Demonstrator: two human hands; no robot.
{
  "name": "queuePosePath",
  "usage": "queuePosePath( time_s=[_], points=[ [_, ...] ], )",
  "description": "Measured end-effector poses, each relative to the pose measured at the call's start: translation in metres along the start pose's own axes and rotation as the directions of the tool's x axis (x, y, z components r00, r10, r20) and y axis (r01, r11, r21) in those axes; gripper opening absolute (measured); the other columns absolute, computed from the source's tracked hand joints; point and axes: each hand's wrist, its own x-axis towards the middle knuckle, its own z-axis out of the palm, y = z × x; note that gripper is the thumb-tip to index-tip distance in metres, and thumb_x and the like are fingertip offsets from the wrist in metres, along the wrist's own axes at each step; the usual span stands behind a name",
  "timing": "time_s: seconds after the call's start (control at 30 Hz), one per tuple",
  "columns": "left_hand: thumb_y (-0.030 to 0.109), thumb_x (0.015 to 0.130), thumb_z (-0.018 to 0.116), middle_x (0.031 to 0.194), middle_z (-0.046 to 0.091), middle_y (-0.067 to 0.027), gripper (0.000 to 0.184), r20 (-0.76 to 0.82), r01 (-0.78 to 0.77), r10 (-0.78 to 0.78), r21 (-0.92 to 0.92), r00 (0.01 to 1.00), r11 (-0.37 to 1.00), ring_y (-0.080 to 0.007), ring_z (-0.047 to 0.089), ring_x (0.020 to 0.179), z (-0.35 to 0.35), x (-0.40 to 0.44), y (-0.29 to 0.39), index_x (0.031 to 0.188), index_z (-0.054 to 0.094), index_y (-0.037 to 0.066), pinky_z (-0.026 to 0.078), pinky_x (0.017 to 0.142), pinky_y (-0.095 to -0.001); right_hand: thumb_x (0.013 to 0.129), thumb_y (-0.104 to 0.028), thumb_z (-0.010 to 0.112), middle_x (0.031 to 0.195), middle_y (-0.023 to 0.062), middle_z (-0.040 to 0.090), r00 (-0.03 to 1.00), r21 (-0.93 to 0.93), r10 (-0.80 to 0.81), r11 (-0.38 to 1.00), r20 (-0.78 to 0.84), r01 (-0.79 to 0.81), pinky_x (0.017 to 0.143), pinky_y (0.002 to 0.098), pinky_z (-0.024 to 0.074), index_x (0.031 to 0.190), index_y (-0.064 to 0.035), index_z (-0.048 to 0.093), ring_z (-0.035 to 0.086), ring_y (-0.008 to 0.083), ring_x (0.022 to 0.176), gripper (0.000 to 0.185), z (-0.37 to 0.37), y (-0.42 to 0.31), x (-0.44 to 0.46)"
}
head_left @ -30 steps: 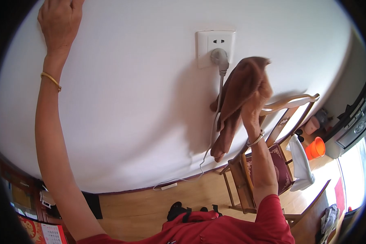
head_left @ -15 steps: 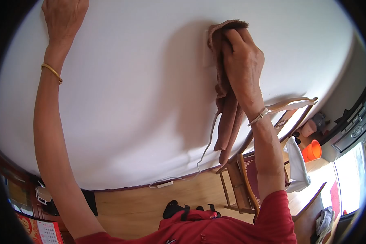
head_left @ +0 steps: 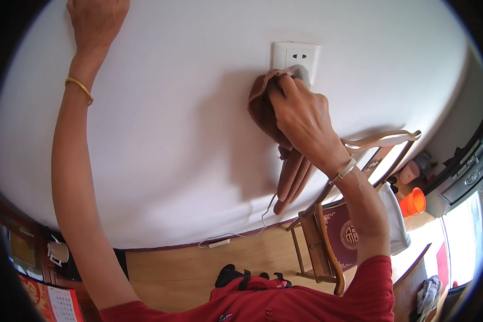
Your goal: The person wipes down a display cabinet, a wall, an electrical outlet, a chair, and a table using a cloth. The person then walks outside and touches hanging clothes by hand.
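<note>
A brown cloth point(head_left: 264, 110) is bunched in my right hand point(head_left: 306, 118), whose fingers are closed round it and whose folds hang down along the wall. Just above it, a white wall socket point(head_left: 280, 52) is fixed to the white wall point(head_left: 166, 86). A grey-white plug point(head_left: 300, 74) sits in the socket's lower part, partly hidden by my hand and the cloth. A pale cord point(head_left: 268, 212) runs down from behind the cloth. My left hand point(head_left: 98, 21) is raised near the wall at the upper left; its fingertips are cut off by the frame's edge.
A wooden chair point(head_left: 327, 241) with a dark red seat stands below my right arm. An orange bin point(head_left: 413, 202) is further right. The cord reaches a white power strip point(head_left: 219, 243) by the skirting. A calendar point(head_left: 61, 305) lies at the lower left.
My right hand has moved down and slightly left with the cloth, uncovering the socket and part of the plug. My left hand has shifted a little to the right.
</note>
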Motion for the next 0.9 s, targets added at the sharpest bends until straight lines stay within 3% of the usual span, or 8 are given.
queuePosePath(
  time_s=[0.17, 0.27, 0.33, 0.47, 0.57, 0.67, 0.8, 0.9],
  points=[
    [0.021, 0.091, 0.051, 0.135, 0.043, -0.019, 0.038, 0.02, -0.001, 0.001, 0.021, 1.0, 1.0, -0.0336, 0.037, 0.127, -0.003, 0.001, 0.0, 0.125, 0.052, 0.004, 0.026, 0.106, -0.0476, 0.071, -0.007, 0.061, 0.081, 0.0076, 0.054, 1.0, 0.027, 0.015, 1.0, 0.027, -0.016, 0.051, 0.0303, 0.0505, 0.079, -0.0049, 0.062, 0.061, 0.0195, 0.072, 0.009, -0.01, 0.009, 0.009],
    [0.022, 0.091, 0.051, 0.134, 0.044, -0.0187, 0.038, 0.024, 0.01, -0.011, 0.005, 1.0, 1.0, -0.0332, 0.037, 0.126, -0.005, 0.002, 0.0, 0.125, 0.052, 0.004, 0.026, 0.106, -0.0475, 0.075, -0.006, 0.058, 0.075, 0.0072, 0.056, 0.982, 0.084, 0.083, 0.994, -0.171, -0.07, 0.05, 0.0332, 0.0488, 0.08, -0.0115, 0.064, 0.061, 0.0234, 0.06, 0.01, -0.021, 0.024, 0.025],
    [0.023, 0.091, 0.051, 0.133, 0.045, -0.0186, 0.038, 0.041, 0.022, -0.022, -0.005, 0.999, 1.0, -0.033, 0.038, 0.126, -0.004, 0.001, -0.001, 0.124, 0.052, 0.004, 0.027, 0.106, -0.0474, 0.074, -0.006, 0.058, 0.072, 0.0069, 0.055, 0.979, 0.064, 0.092, 0.995, -0.179, -0.082, 0.049, 0.0334, 0.0481, 0.073, -0.0098, 0.061, 0.061, 0.023, 0.059, 0.005, -0.021, 0.024, 0.027],
    [0.023, 0.091, 0.051, 0.132, 0.046, -0.0185, 0.038, -0.021, -0.006, 0.007, 0.02, 1.0, 1.0, -0.033, 0.039, 0.124, -0.001, 0.0, -0.002, 0.123, 0.053, 0.004, 0.028, 0.104, -0.0465, 0.072, -0.006, 0.061, 0.07, 0.0065, 0.054, 0.998, 0.024, 0.045, 0.999, -0.04, -0.044, 0.048, 0.0332, 0.0476, 0.068, -0.009, 0.059, 0.061, 0.0221, 0.06, 0.006, -0.005, 0.008, -0.004],
    [0.023, 0.09, 0.051, 0.132, 0.046, -0.0183, 0.037, -0.017, -0.017, 0.017, 0.031, 1.0, 0.999, -0.0327, 0.039, 0.124, -0.003, 0.001, -0.003, 0.123, 0.054, 0.005, 0.029, 0.104, -0.046, 0.07, -0.007, 0.064, 0.07, 0.0052, 0.054, 0.998, 0.103, 0.014, 0.995, 0.064, -0.021, 0.048, 0.0327, 0.0473, 0.067, -0.009, 0.055, 0.06, 0.0207, 0.06, 0.009, -0.002, 0.002, -0.03],
    [0.024, 0.09, 0.052, 0.132, 0.046, -0.0178, 0.038, -0.022, -0.025, 0.026, 0.029, 0.999, 0.999, -0.0322, 0.039, 0.124, -0.001, -0.001, -0.006, 0.123, 0.054, 0.006, 0.029, 0.104, -0.0459, 0.069, -0.008, 0.066, 0.068, 0.0038, 0.051, 0.997, 0.226, 0.07, 0.972, 0.013, -0.071, 0.047, 0.0329, 0.0465, 0.073, -0.0088, 0.056, 0.059, 0.0196, 0.06, 0.01, -0.012, -0.001, -0.032],
    [0.025, 0.091, 0.051, 0.132, 0.046, -0.0165, 0.038, -0.028, -0.033, 0.035, 0.081, 0.999, 0.996, -0.0315, 0.039, 0.124, 0.002, -0.002, -0.007, 0.124, 0.053, 0.006, 0.029, 0.105, -0.0458, 0.07, -0.007, 0.067, 0.069, 0.0038, 0.052, 0.924, 0.219, 0.209, 0.965, -0.32, -0.143, 0.048, 0.0324, 0.045, 0.094, -0.0108, 0.064, 0.057, 0.0207, 0.058, 0.024, -0.023, 0.016, -0.01],
    [0.025, 0.092, 0.05, 0.133, 0.046, -0.016, 0.038, -0.07, -0.047, 0.053, 0.094, 0.996, 0.994, -0.0312, 0.04, 0.124, 0.005, -0.001, -0.008, 0.124, 0.053, 0.007, 0.03, 0.105, -0.0457, 0.07, -0.006, 0.065, 0.07, 0.0045, 0.054, 0.914, 0.225, 0.223, 0.962, -0.34, -0.152, 0.048, 0.0322, 0.0458, 0.095, -0.0111, 0.064, 0.057, 0.0218, 0.056, 0.026, -0.015, 0.025, 0.003]
  ],
)
